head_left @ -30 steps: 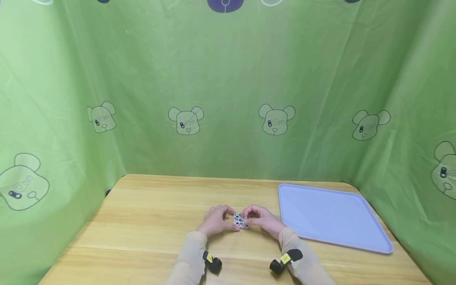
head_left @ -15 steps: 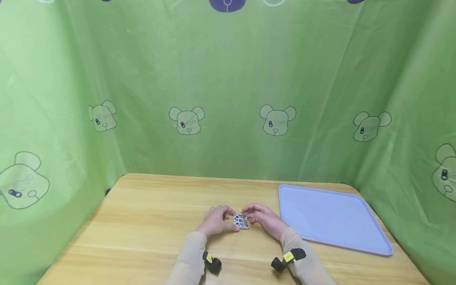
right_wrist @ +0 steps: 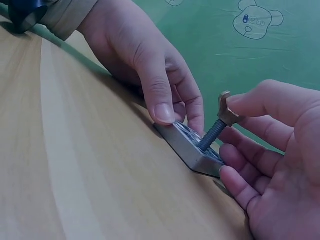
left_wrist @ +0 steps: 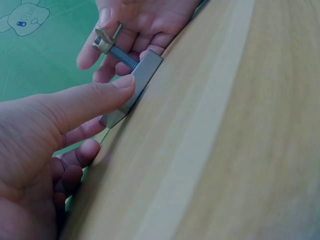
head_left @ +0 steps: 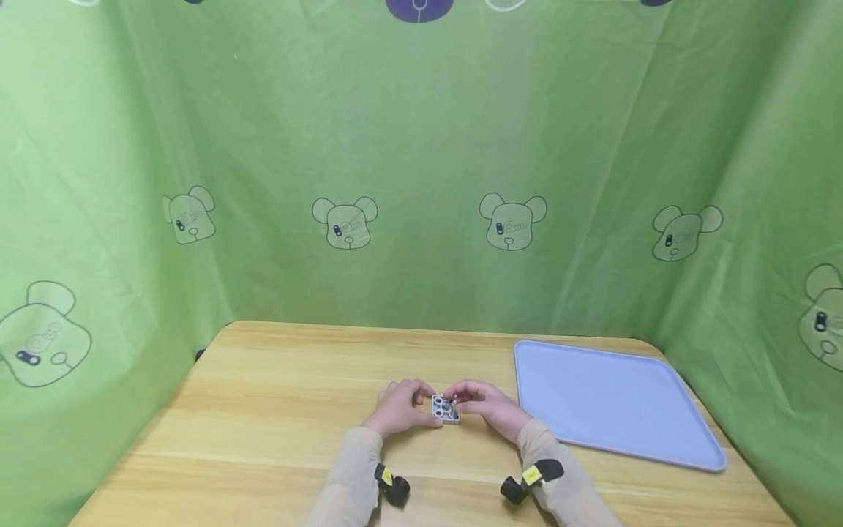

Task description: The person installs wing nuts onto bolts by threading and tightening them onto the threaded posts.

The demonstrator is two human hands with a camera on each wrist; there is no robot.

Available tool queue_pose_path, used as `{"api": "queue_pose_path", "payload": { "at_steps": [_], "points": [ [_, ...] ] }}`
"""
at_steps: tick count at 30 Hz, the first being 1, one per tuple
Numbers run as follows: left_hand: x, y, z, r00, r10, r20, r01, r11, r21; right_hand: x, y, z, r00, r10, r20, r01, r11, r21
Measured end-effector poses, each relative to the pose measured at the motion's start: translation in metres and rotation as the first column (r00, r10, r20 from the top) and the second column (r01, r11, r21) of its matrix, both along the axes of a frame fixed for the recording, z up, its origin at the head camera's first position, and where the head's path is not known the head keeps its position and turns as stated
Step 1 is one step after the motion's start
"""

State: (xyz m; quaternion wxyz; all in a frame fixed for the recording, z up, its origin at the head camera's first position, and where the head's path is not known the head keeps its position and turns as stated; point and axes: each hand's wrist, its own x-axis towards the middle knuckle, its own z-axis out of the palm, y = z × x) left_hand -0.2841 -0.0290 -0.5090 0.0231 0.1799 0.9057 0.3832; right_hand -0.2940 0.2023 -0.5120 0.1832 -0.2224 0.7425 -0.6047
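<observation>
A small square metal block (head_left: 440,417) with round holes in its top face lies flat on the table. My left hand (head_left: 400,410) grips its left side between thumb and fingers. Out of a hole near the block's right side rises a wing bolt (right_wrist: 213,134), with a grey threaded shank and a brass-coloured winged head. It stands slightly tilted in the right wrist view. My right hand (head_left: 494,408) pinches the winged head, thumb on the near side. The lower fingers of that hand lie curled beside the block (left_wrist: 146,71). How deep the bolt sits is hidden.
A pale blue-violet tray (head_left: 619,402) lies on the right side of the wooden table (head_left: 283,410). Green curtains (head_left: 421,146) printed with bear heads surround the table at the back and sides. A small black camera is strapped to each sleeve.
My right hand drew back a little to the right from the block, its fingers loosening, then came back to the bolt's head. The left hand and the block have stayed in place.
</observation>
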Motion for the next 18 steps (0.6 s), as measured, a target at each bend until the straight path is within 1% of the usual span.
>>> {"api": "queue_pose_path", "payload": {
  "at_steps": [6,13,18],
  "points": [
    [0.0006,0.0009,-0.0013,1.0,0.006,-0.005,-0.006,1.0,-0.003,0.0004,-0.0007,-0.0008,1.0,0.0,-0.031,0.0,1.0,-0.005],
    [0.001,0.0009,-0.0004,1.0,0.007,0.002,-0.007,1.0,0.0,0.0008,-0.0042,-0.0008,0.998,-0.042,-0.048,0.043,0.999,0.016],
    [0.0005,0.0007,-0.0003,1.0,0.005,0.001,-0.005,1.0,-0.002,0.0007,-0.0053,-0.0006,0.997,-0.056,-0.048,0.058,0.998,0.027]
  ]
}}
